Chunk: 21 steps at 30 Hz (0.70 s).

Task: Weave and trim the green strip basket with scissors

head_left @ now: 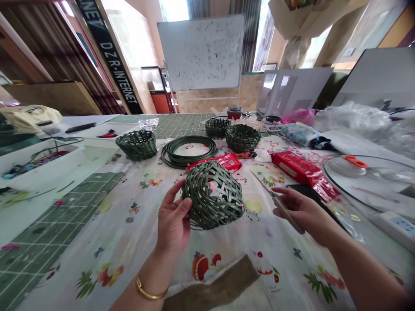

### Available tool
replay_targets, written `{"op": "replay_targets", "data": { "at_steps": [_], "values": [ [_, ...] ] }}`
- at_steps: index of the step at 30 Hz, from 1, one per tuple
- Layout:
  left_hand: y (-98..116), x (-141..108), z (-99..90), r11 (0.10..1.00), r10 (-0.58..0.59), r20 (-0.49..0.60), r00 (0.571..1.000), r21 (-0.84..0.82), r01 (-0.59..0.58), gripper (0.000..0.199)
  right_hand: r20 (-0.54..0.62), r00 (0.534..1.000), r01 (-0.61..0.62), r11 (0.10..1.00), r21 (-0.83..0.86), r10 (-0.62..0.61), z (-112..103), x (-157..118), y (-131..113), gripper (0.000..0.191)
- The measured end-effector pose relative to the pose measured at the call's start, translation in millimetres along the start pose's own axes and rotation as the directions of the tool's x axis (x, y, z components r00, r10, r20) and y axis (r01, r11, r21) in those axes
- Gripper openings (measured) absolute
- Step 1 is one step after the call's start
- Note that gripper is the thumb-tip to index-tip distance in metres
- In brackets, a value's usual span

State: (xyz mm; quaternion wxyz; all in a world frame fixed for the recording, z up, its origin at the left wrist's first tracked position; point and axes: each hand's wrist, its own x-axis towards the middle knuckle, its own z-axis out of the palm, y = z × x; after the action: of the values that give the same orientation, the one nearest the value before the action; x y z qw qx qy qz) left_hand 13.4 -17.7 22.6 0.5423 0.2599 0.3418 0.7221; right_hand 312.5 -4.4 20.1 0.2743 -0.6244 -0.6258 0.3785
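My left hand (175, 211) grips a dark green woven basket (214, 196) by its left side, thumb in front. The basket is tipped, with its woven base facing me and a small pink patch showing through the strips at its middle. To the right, apart from the basket, my right hand (298, 211) is closed around a slim flat knife-like tool (282, 207). Its narrow pale end points up and left, toward the basket. Behind the basket lie a red packet (230, 162) and a coil of green strip (189, 149).
More woven baskets stand at the left (136, 144) and at the back. A larger red packet (301, 170) lies at the right, near a dark flat object and a white power strip (397, 226). White trays (42, 168) line the left. Brown cloth (214, 285) lies in front.
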Motion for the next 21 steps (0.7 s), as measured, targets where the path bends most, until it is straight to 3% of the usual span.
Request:
{"op": "replay_targets", "data": {
  "at_steps": [2,6,9,13,16,21],
  "values": [
    [0,-1,2.1,1.000,-0.008,-0.007,1.000,-0.006,0.008,0.052,-0.030,0.983,0.185,0.961,0.207,-0.183,7,-10,-8,0.067],
    [-1,-4,6.5,1.000,-0.026,-0.013,1.000,0.004,0.026,0.052,-0.003,0.877,0.480,0.875,-0.066,-0.481,26,-29,-23,0.067],
    [-1,-6,8.6,0.999,-0.024,-0.004,1.000,0.023,0.024,0.053,-0.015,0.797,0.587,0.779,-0.219,-0.604,36,-31,-29,0.065],
    [0,-11,10.8,0.999,-0.030,0.012,0.999,0.044,0.030,0.054,-0.063,0.700,0.674,0.687,-0.271,-0.712,43,-28,-30,0.065],
    [0,-14,12.2,0.998,-0.034,0.010,0.999,0.056,0.033,0.054,-0.078,0.677,0.692,0.669,-0.270,-0.732,45,-28,-28,0.068],
    [0,-16,12.2,0.998,-0.046,0.040,0.998,0.052,0.043,0.054,-0.071,0.702,0.672,0.692,-0.264,-0.708,45,-28,-25,0.068]
  ]
}}
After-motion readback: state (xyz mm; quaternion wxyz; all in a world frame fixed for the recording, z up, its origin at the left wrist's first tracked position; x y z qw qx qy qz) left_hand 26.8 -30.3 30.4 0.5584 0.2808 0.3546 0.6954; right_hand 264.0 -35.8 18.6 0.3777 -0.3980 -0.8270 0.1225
